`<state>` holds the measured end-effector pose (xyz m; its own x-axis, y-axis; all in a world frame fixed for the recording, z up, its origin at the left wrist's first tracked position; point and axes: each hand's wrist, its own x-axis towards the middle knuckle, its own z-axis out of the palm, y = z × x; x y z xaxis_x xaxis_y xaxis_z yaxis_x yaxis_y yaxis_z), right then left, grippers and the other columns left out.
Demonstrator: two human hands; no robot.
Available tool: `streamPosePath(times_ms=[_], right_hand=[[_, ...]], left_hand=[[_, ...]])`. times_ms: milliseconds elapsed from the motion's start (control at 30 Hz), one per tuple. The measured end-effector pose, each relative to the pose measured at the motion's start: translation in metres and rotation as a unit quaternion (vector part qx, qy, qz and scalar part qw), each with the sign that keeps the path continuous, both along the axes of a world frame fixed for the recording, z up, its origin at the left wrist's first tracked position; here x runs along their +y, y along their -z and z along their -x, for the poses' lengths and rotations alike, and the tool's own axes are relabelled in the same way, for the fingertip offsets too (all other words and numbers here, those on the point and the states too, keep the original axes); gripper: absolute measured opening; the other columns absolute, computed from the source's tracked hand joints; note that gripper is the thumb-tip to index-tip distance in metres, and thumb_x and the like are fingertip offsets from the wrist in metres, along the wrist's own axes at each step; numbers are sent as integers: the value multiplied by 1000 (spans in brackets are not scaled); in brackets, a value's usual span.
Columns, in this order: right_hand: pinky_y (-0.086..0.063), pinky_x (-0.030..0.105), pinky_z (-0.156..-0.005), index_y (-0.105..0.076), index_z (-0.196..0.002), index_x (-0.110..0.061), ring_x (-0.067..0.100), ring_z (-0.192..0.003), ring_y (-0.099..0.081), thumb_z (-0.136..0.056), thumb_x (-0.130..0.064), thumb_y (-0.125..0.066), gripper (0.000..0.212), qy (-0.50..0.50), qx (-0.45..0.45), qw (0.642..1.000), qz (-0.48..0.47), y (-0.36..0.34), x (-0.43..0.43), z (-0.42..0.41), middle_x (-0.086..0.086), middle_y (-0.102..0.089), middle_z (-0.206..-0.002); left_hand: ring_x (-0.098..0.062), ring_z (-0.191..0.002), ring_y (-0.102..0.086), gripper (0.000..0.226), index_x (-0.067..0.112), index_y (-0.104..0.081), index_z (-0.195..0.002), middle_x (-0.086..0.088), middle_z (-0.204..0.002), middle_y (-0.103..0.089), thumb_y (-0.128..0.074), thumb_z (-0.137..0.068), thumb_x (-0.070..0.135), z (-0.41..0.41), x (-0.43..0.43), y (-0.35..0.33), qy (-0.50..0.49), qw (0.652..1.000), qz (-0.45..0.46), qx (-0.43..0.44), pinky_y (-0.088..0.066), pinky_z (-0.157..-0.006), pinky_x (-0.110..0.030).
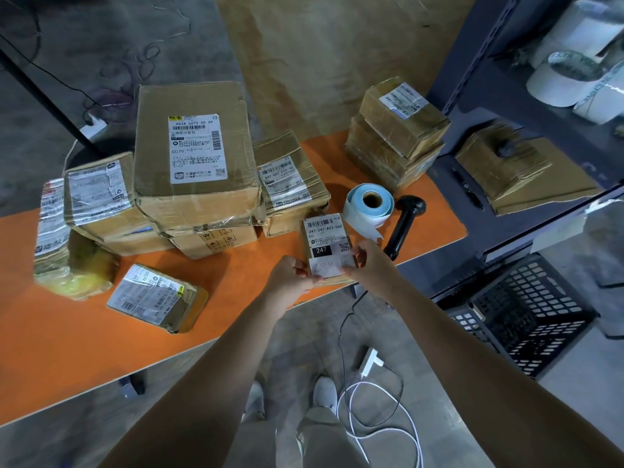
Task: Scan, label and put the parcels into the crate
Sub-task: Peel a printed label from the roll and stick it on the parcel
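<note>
Small brown cardboard parcel (329, 243) lies between two hands

The small brown cardboard parcel lies flat on the orange table (67, 332), close to the front edge. It has a printed sticker on top with the number 247. Over its near end is a small white paper label (327, 269) with writing on it. The left hand (290, 278) pinches the left end of this label with its fingertips. The right hand (373, 265) pinches the right end the same way. I cannot tell if the label is stuck down.

Just behind the parcel sits a pale blue roll of labels (369, 204). A black handheld scanner (405, 224) lies beside the roll, to the right. A black plastic crate (526, 309) with holes stands on the floor, right of the table and well apart from the parcel.

More boxes sit on the table. A big tall brown box (192, 157) is to the left, a flat taped parcel (155, 298) is near the front, and a stack of brown boxes (398, 136) is at the far right corner.
</note>
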<state>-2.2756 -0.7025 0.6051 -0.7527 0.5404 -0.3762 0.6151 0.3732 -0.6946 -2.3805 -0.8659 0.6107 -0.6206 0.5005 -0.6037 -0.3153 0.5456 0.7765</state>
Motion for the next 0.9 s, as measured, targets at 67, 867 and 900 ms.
streamPosePath(times_ms=[67,867,900], right_hand=[[-44,15,-62,-44,-106,-22,7,-85,-55,-84,-29,-73,37,27,9,999,27,1,1,-1,-10,-53,-95],[-41,15,-45,-47,-100,-25,3,-71,-58,-88,-55,-56,34,228,99,966,65,-62,-20,-64,-9,-60,-84],[-38,12,-40,-47,-95,-26,2,-68,-57,-88,-54,-56,30,241,104,963,62,-65,-24,-71,-10,-59,-82]], left_hand=[[-27,-102,-62,49,-1,-49,-114,-17,-112,-59,-79,-76,4,0,-1,-1,-4,1000,-4,-16,-57,-83,-37],[-20,-87,-70,42,9,-56,-106,-8,-101,-69,-55,-94,48,-63,17,-52,-28,995,-76,-52,-59,-59,-29],[-20,-85,-69,38,10,-56,-101,-8,-99,-68,-56,-93,47,-69,15,-55,-27,995,-82,-46,-58,-57,-28]])
